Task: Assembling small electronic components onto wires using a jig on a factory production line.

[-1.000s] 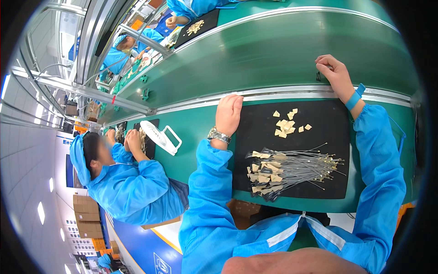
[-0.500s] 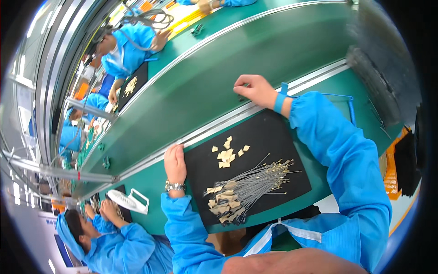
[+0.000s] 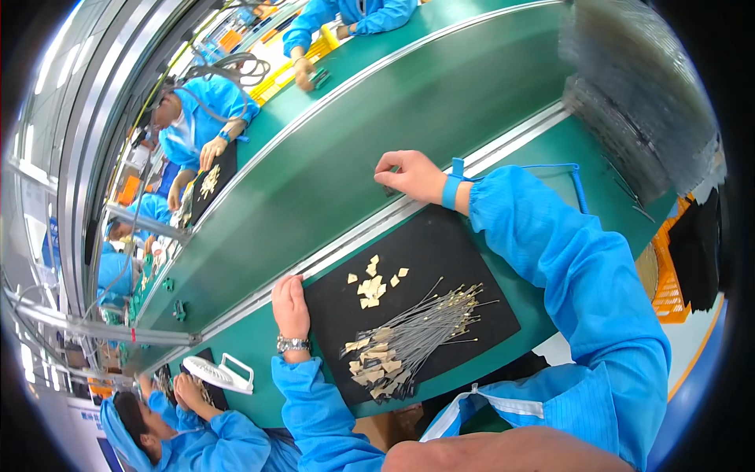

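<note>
My right hand (image 3: 412,177), a blue strap around its wrist, reaches over the green belt (image 3: 338,189) past the metal rail. Its fingers are pinched together; a small dark thing shows under the fingertips, too small to make out. My left hand (image 3: 291,308), with a metal-banded watch, lies at the left edge of a black mat (image 3: 440,244), fingers stretched out and holding nothing. On the mat lies a bundle of thin grey cables (image 3: 431,329) with beige tabs at one end. Several loose beige pieces (image 3: 372,289) are scattered above the bundle.
A metal rail (image 3: 346,237) runs between my bench and the belt. A white handled object (image 3: 216,373) stands to the left, near a co-worker (image 3: 197,433). Other co-workers sit across the belt. A grey plastic-wrapped block (image 3: 629,110) stands far right, beside an orange crate (image 3: 668,275).
The view has shifted slightly, so the bench appears lower and further left. My right hand stays pinched over the belt and my left stays at the mat's edge. Co-workers across the belt have moved their arms.
</note>
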A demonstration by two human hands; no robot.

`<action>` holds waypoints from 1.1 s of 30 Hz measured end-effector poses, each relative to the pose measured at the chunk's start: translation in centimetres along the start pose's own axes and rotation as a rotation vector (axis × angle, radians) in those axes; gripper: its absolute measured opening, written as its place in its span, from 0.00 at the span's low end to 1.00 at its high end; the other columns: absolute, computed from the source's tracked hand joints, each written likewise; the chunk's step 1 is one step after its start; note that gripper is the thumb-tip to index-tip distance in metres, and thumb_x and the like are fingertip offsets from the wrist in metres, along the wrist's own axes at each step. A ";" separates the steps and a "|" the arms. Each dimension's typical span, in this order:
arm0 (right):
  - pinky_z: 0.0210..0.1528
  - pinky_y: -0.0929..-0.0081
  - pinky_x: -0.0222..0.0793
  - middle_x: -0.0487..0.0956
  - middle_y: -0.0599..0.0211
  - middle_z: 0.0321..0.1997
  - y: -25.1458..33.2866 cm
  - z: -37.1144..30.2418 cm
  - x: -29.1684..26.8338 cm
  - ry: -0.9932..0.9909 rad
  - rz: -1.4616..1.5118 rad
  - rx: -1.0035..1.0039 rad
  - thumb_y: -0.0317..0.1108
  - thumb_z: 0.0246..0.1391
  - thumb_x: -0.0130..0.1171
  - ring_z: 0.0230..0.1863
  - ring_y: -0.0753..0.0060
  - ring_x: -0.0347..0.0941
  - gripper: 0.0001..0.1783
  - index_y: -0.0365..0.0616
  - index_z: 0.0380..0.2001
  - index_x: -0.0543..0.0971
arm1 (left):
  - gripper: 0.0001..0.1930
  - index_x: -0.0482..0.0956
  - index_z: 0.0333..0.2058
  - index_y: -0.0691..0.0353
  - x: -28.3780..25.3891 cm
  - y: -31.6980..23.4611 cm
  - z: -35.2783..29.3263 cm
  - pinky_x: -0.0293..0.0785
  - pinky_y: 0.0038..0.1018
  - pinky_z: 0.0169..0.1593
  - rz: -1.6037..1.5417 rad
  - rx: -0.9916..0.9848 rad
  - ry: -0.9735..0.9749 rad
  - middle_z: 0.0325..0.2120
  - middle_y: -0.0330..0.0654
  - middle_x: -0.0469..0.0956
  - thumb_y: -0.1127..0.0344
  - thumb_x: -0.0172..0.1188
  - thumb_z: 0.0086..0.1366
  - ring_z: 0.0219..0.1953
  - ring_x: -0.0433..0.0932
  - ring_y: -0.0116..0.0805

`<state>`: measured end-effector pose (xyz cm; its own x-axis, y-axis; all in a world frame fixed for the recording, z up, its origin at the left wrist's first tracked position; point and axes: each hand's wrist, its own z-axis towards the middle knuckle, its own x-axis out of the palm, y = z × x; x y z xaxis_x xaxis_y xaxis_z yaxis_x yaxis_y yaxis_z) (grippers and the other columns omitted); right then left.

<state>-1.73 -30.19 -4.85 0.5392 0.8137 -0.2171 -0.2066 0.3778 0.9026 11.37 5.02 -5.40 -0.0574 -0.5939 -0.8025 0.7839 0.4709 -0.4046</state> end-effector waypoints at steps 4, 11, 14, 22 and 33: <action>0.40 0.72 0.72 0.81 0.61 0.29 -0.2 -0.1 -0.4 0.006 0.009 0.030 0.37 0.53 0.61 0.34 0.68 0.78 0.12 0.38 0.33 0.81 | 0.15 0.81 0.37 0.66 0.2 -0.2 0.4 0.69 0.38 0.48 0.028 0.049 -0.014 0.37 0.50 0.78 0.63 0.48 0.70 0.42 0.75 0.49; 0.39 0.77 0.71 0.79 0.67 0.29 -0.8 0.2 -0.4 0.027 -0.009 -0.016 0.34 0.56 0.60 0.33 0.78 0.74 0.09 0.37 0.33 0.79 | 0.12 0.81 0.36 0.64 0.4 -0.1 0.4 0.71 0.40 0.47 0.033 0.090 -0.046 0.37 0.48 0.79 0.62 0.53 0.67 0.41 0.75 0.50; 0.40 0.78 0.69 0.77 0.71 0.30 -1.0 0.3 -0.7 0.046 -0.071 -0.007 0.33 0.57 0.59 0.34 0.81 0.71 0.09 0.37 0.33 0.78 | 0.09 0.81 0.34 0.62 0.4 -0.3 0.5 0.71 0.39 0.46 0.032 0.103 -0.065 0.37 0.46 0.79 0.63 0.55 0.65 0.40 0.75 0.49; 0.39 0.77 0.67 0.77 0.71 0.30 -0.9 0.3 -0.3 0.053 0.024 0.044 0.35 0.57 0.59 0.34 0.78 0.70 0.10 0.38 0.34 0.77 | 0.10 0.81 0.34 0.62 0.1 -0.5 0.3 0.71 0.38 0.44 0.030 0.074 -0.080 0.36 0.45 0.79 0.62 0.56 0.66 0.38 0.75 0.48; 0.39 0.79 0.65 0.75 0.73 0.29 -0.8 0.2 -0.2 0.043 0.036 0.063 0.34 0.57 0.59 0.33 0.81 0.68 0.10 0.37 0.33 0.77 | 0.11 0.82 0.33 0.62 0.3 -0.3 0.3 0.70 0.37 0.45 0.013 0.101 -0.098 0.36 0.43 0.79 0.62 0.56 0.66 0.38 0.74 0.46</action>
<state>-1.54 -30.72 -5.43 0.4964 0.8451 -0.1985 -0.1724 0.3201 0.9316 11.30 4.50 -5.37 0.0100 -0.6509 -0.7591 0.8428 0.4140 -0.3439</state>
